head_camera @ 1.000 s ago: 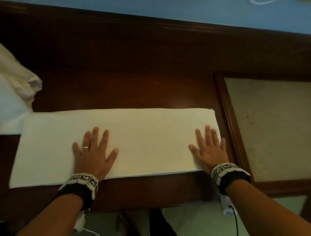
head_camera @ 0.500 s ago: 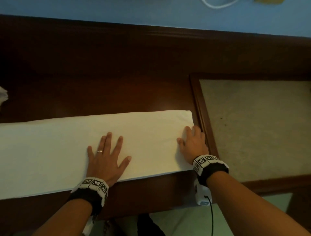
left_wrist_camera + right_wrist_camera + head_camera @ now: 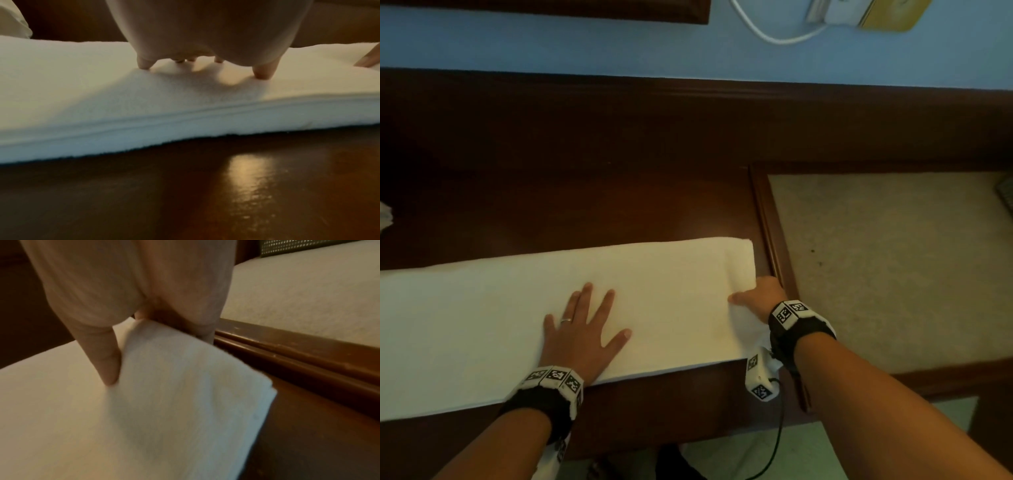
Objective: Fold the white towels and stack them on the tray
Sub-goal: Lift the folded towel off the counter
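White towel (image 3: 482,329), folded to a long strip on dark tabletop (image 3: 585,178). Right hand (image 3: 760,298) grip pinching its end, corner lifted; left hand (image 3: 582,332) flat beside, fingers spread. Tray (image 3: 763,219) just beyond the grip, bare where visible. Cross-folds and stacking outstanding.

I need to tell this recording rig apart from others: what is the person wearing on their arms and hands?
Both forearms are bare, with no sleeves. Each wrist carries a black strap ringed by white blocks printed with black square markers. A white marker-covered module hangs below the right wrist, trailing a thin dark cable. The left hand has a plain silver ring; the right hand shows none.
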Demonstrator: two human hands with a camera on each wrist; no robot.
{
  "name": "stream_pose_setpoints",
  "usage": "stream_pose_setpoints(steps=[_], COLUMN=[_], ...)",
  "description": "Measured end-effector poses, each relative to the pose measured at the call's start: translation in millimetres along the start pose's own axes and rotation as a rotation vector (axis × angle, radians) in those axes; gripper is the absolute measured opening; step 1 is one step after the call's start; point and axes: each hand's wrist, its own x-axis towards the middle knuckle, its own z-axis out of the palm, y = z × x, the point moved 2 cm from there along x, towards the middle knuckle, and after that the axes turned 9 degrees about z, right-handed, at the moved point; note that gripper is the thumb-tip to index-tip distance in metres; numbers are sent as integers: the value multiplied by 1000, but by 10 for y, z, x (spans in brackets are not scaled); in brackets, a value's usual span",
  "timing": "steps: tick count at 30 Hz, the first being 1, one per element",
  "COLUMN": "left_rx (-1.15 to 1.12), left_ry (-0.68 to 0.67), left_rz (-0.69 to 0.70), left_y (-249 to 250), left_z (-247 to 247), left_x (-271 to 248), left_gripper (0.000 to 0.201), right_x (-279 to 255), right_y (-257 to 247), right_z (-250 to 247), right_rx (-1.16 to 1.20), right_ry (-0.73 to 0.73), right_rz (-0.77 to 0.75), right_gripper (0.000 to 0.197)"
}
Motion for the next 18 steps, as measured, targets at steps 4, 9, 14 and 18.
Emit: stream_pose_setpoints(steps=[4, 9, 14, 18], left_rx=[-8, -43, -34, -18], left_ry=[2, 12, 37, 40], left_rz=[-12, -20, 25, 27], left_y=[26, 83, 173, 258], left_z=[-42, -104, -205, -305], left_x=[-10, -3, 13, 45], left_gripper=[95, 84, 77, 72], right_x=[-17, -9, -41, -101], right_y=[20, 32, -446, -989], right_z=[-28, -166, -440, -895], right_rx=[56, 95, -50, -314], right_ry=[-28, -111, 28, 414], right_rz=[-35, 51, -134, -366], right_gripper=[47, 61, 44, 23])
